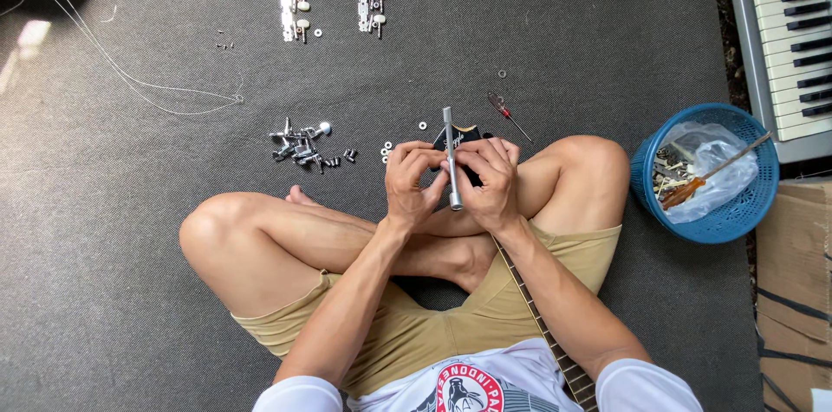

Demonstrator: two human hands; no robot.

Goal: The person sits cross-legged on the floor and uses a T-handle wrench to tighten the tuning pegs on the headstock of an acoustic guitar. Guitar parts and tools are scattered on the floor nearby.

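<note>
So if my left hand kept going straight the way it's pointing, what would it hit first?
Probably the small white washers on the mat just beyond the left hand, then the pile of metal tuner parts; depth is unclear.

Your hands grip a smooth, shiny metal tube wrench (450, 156) over the glossy black headstock (465, 136). The loose tuners (301, 147) gleam like polished metal on the matt, felt-like grey floor mat (563, 39). The blue basket (726, 220) looks like woven plastic.

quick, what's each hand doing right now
left hand: closed, fingers on the guitar headstock beside the metal socket wrench
right hand: closed on the guitar headstock, touching the wrench
</note>
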